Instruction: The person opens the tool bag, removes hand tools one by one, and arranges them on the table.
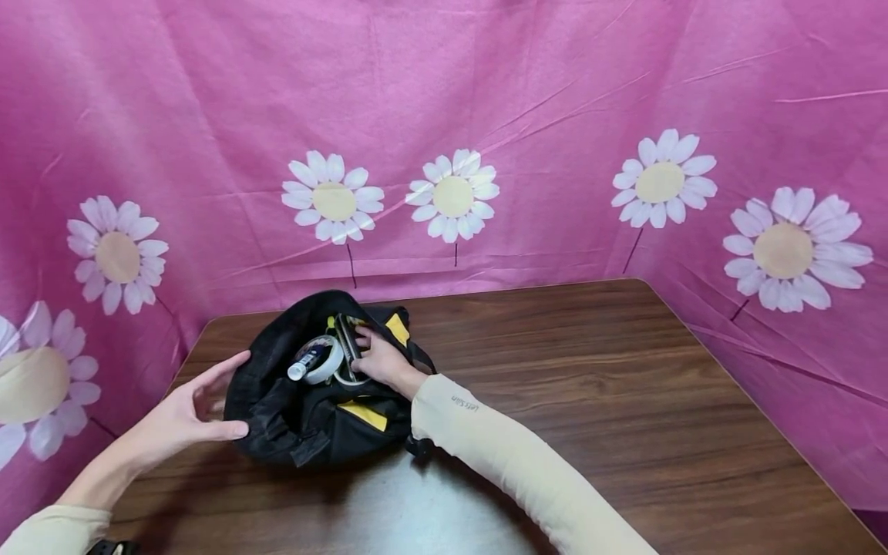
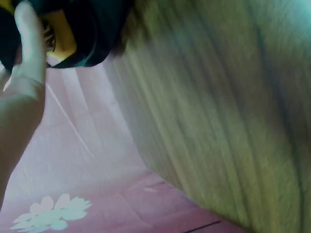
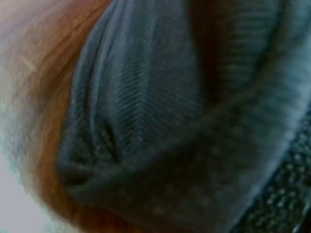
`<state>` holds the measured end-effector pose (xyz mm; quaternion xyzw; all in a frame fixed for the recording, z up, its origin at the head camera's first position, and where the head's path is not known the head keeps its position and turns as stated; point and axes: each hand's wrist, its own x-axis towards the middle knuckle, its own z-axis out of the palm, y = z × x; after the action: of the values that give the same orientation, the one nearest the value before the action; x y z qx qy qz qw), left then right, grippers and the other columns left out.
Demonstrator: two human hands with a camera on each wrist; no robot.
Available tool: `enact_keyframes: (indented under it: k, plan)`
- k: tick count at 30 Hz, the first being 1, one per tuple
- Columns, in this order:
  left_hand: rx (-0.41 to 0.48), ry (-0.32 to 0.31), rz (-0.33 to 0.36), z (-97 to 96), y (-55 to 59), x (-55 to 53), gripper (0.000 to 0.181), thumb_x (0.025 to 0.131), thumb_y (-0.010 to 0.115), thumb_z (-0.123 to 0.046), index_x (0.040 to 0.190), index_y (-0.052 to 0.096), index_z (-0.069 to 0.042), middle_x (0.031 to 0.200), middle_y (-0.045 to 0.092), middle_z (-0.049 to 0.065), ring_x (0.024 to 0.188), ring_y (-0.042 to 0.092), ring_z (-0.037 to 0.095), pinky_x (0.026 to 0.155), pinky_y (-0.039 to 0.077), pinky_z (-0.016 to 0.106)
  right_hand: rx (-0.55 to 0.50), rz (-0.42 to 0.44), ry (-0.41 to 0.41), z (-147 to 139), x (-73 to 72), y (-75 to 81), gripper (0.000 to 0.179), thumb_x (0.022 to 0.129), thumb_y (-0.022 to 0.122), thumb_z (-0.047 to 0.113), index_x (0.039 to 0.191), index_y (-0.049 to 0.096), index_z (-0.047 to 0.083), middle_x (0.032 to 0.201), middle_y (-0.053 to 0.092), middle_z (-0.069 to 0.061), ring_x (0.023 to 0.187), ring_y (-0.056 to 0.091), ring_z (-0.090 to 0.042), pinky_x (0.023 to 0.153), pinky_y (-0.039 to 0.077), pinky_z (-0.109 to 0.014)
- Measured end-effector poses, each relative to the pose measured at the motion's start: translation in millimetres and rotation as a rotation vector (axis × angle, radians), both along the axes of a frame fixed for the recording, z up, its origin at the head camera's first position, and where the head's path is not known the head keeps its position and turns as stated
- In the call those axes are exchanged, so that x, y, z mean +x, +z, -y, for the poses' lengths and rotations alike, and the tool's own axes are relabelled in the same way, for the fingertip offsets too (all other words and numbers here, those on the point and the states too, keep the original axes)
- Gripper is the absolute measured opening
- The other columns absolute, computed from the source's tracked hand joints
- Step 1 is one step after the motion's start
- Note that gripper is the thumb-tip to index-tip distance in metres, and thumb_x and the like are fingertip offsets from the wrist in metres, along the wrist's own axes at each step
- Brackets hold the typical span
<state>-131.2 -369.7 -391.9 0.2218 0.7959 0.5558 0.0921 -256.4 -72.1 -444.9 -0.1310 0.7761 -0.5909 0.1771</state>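
Note:
A black cloth bag point(image 1: 326, 432) with yellow patches lies on the table, its mouth tilted toward me. My left hand point(image 1: 182, 408) holds its left side, thumb and fingers spread apart on the cloth; the left wrist view shows the thumb point(image 2: 31, 43) across the bag. My right hand point(image 1: 381, 361) reaches into the mouth, its fingers at a long dark object with shiny edges point(image 1: 347, 347). Whether they grip it is hard to tell. Beside this object, inside the bag, are a white roll of tape point(image 1: 334, 359) and a white-capped tube point(image 1: 298, 370).
The brown wooden table point(image 1: 624, 401) stretches to the right of the bag. A pink cloth point(image 1: 541, 92) with white flowers hangs behind and at both sides. Dark ribbed cloth point(image 3: 141, 97) fills most of the right wrist view and hides the right hand there.

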Motion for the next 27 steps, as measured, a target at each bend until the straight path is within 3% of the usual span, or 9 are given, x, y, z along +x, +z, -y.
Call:
enact_keyframes:
  k: [4,7,13,19,24,27]
  plan:
    - [-0.046,0.025,-0.034,1.1,4.5,-1.7,0.089,0.085,0.071,0.014,0.159,0.026,-0.003,0.127,0.067,0.007,0.109,0.064,0.008,0.078,0.057,0.03,0.026,-0.046,-0.024,-0.2,-0.6,0.0,0.069,0.088,0.075,-0.002,0.15,0.048,0.01,0.138,0.057,-0.013,0.116,0.063,-0.027,0.087,0.054,-0.032]
    - [-0.052,0.03,-0.026,-0.6,5.8,-1.7,0.087,0.086,0.071,0.013,0.159,0.026,-0.003,0.124,0.067,0.011,0.109,0.064,0.007,0.079,0.057,0.03,0.045,-0.073,-0.067,-0.6,0.0,-1.0,0.06,0.086,0.077,-0.001,0.141,0.058,0.014,0.131,0.061,-0.009,0.117,0.061,-0.025,0.088,0.052,-0.03]
    - [-0.081,0.066,-0.023,-4.8,6.4,0.1,0.086,0.088,0.072,0.009,0.159,0.026,-0.004,0.129,0.064,0.002,0.112,0.061,0.003,0.081,0.056,0.028,-0.021,-0.041,-0.082,-1.6,-0.2,-2.6,0.06,0.084,0.073,-0.006,0.139,0.061,0.015,0.125,0.064,-0.004,0.108,0.061,-0.019,0.078,0.048,-0.026]
    - [-0.173,0.116,-0.057,-8.3,7.4,-0.1,0.085,0.088,0.075,0.002,0.16,0.029,-0.008,0.128,0.062,-0.001,0.11,0.06,0.003,0.083,0.053,0.023,-0.056,-0.025,-0.039,-1.4,-2.3,-2.8,0.066,0.083,0.07,-0.011,0.143,0.057,0.012,0.127,0.061,-0.006,0.086,0.06,-0.014,0.073,0.049,-0.025]
    - [-0.177,0.12,-0.051,-7.3,8.5,1.5,0.086,0.088,0.076,0.002,0.16,0.028,-0.007,0.131,0.059,-0.007,0.113,0.057,-0.003,0.083,0.053,0.022,-0.037,-0.047,0.014,1.5,-4.3,3.4,0.064,0.084,0.071,-0.009,0.143,0.057,0.009,0.127,0.063,-0.007,0.09,0.058,-0.009,0.076,0.048,-0.021]
    - [-0.184,0.123,-0.059,-7.1,8.6,2.2,0.087,0.088,0.076,0.002,0.16,0.028,-0.006,0.131,0.058,-0.011,0.113,0.057,-0.004,0.083,0.053,0.021,-0.084,0.008,0.059,1.8,-5.3,12.4,0.062,0.086,0.07,-0.008,0.145,0.055,0.006,0.122,0.063,-0.006,0.079,0.054,-0.009,0.067,0.047,-0.022]
